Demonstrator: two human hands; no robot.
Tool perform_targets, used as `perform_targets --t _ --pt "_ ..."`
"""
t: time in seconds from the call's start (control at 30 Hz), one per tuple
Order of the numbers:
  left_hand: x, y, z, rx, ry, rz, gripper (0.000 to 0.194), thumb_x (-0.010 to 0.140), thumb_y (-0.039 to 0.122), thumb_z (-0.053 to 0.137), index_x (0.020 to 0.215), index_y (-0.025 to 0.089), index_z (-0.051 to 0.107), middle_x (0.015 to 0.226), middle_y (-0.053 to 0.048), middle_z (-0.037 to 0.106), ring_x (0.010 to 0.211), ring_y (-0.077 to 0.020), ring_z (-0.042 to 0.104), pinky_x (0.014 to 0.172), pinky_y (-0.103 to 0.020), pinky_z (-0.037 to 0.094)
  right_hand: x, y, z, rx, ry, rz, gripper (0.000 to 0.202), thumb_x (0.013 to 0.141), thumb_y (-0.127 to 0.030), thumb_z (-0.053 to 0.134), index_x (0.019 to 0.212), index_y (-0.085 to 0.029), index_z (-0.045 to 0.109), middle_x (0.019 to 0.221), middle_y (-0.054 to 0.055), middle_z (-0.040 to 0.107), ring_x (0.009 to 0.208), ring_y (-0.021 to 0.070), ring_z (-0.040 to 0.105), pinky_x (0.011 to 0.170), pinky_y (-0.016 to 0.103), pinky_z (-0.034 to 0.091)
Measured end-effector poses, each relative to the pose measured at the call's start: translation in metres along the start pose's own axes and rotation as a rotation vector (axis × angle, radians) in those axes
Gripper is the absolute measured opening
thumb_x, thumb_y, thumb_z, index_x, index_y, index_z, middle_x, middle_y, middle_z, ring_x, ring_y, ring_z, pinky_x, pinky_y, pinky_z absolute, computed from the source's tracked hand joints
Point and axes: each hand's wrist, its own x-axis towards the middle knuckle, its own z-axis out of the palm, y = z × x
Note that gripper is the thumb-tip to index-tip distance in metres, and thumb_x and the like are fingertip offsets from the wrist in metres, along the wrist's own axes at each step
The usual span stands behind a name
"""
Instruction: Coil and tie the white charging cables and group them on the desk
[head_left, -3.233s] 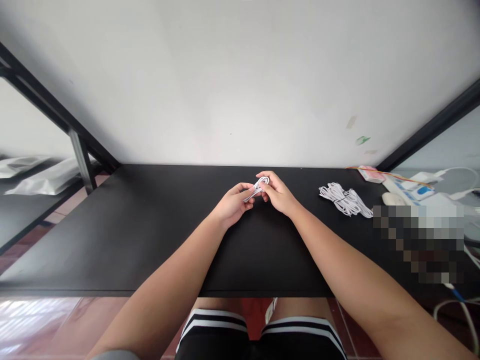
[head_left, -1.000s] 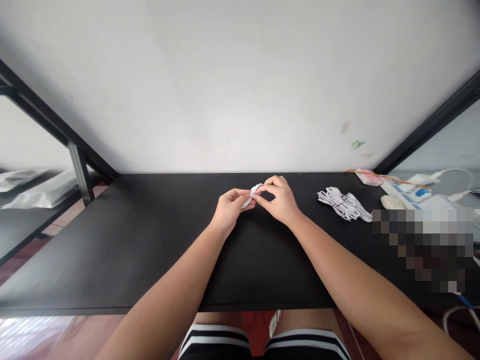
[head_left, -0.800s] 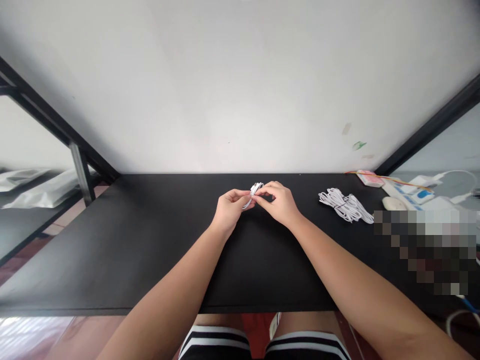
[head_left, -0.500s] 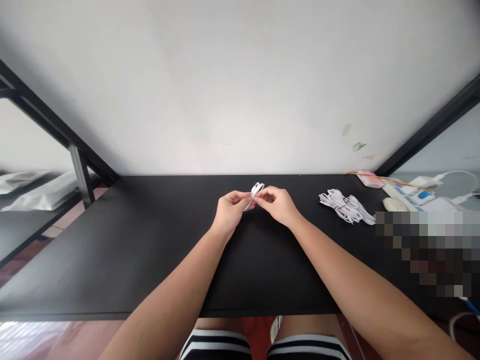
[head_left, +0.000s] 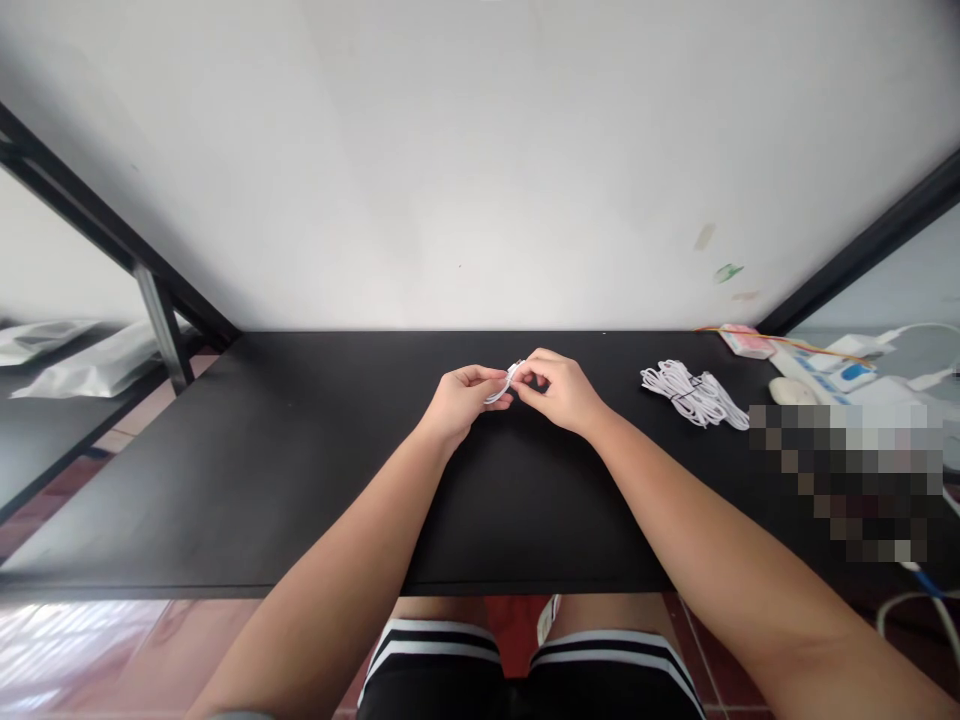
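A small coiled white cable (head_left: pixel 498 394) is pinched in my left hand (head_left: pixel 463 402) above the middle of the black table. My right hand (head_left: pixel 559 390) is closed at the coil's right side, thumb and forefinger together at it; part of the coil is hidden behind the fingers. To the right, a bundle of white cables (head_left: pixel 694 393) lies on the table, bound around its middle with a dark tie.
On the black table (head_left: pixel 300 480), a white mouse (head_left: pixel 792 391), a power strip (head_left: pixel 806 368) with plugs and a pink-and-white box (head_left: pixel 747 341) sit at the right. A pale wall rises behind. Plastic bags (head_left: pixel 97 372) lie on a shelf at the left.
The coil has tilted lower between my hands and shows less above the fingers. My right hand has turned slightly and shifted its fingers. The whole view has moved a little.
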Motion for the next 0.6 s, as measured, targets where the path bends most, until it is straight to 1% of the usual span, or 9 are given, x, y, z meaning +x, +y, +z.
perform_targets --t 0.1,0.17,0.27,0.37,0.47,0.6 --pt "0.001 0.000 -0.003 0.004 -0.018 -0.028 0.024 0.066 0.021 0.087 0.082 0.010 0.074 0.086 -0.009 0.074 0.069 -0.0151 0.071 0.075 -0.034 0.061 0.001 -0.002 -0.003 -0.030 -0.036 -0.057 0.008 0.086 -0.020 0.063 0.083 -0.022 0.070 0.088 0.004 0.064 0.075 0.0159 0.056 0.068 0.030 0.046" --pt "0.001 0.000 -0.004 0.009 -0.009 -0.025 0.023 0.067 0.021 0.087 0.082 0.010 0.073 0.086 -0.009 0.074 0.069 -0.0149 0.071 0.075 -0.033 0.061 0.001 -0.002 -0.003 -0.052 -0.046 -0.059 0.008 0.086 -0.020 0.063 0.084 -0.022 0.070 0.089 0.004 0.065 0.076 0.0164 0.057 0.069 0.031 0.047" --pt "0.000 0.001 -0.001 0.036 0.009 0.005 0.022 0.068 0.021 0.086 0.081 0.010 0.072 0.085 -0.010 0.074 0.067 -0.0149 0.071 0.074 -0.033 0.061 0.000 -0.001 0.000 -0.054 -0.028 -0.014 0.006 0.084 -0.020 0.065 0.084 -0.022 0.071 0.088 0.004 0.066 0.070 0.0148 0.056 0.068 0.030 0.047" --pt "-0.001 0.001 0.002 0.081 0.025 0.047 0.021 0.069 0.021 0.085 0.081 0.009 0.072 0.082 -0.010 0.074 0.067 -0.0154 0.071 0.073 -0.033 0.061 -0.001 -0.002 0.004 -0.012 0.025 0.047 0.005 0.082 -0.022 0.067 0.086 -0.022 0.071 0.087 0.003 0.066 0.065 0.0134 0.055 0.065 0.030 0.048" --pt "-0.001 -0.001 0.004 0.105 0.037 0.064 0.020 0.071 0.022 0.084 0.082 0.009 0.072 0.080 -0.010 0.074 0.067 -0.0156 0.071 0.072 -0.033 0.061 -0.001 -0.001 0.008 0.036 0.052 0.101 0.009 0.082 -0.022 0.066 0.090 -0.022 0.071 0.086 0.003 0.067 0.067 0.0143 0.058 0.065 0.031 0.049" --pt "-0.001 -0.004 0.005 0.127 0.044 0.069 0.019 0.072 0.021 0.082 0.083 0.010 0.072 0.080 -0.010 0.075 0.067 -0.0159 0.072 0.073 -0.033 0.062 -0.001 -0.001 0.008 0.058 0.035 0.121 0.009 0.080 -0.020 0.067 0.088 -0.022 0.071 0.085 0.003 0.069 0.068 0.0149 0.061 0.065 0.031 0.050"
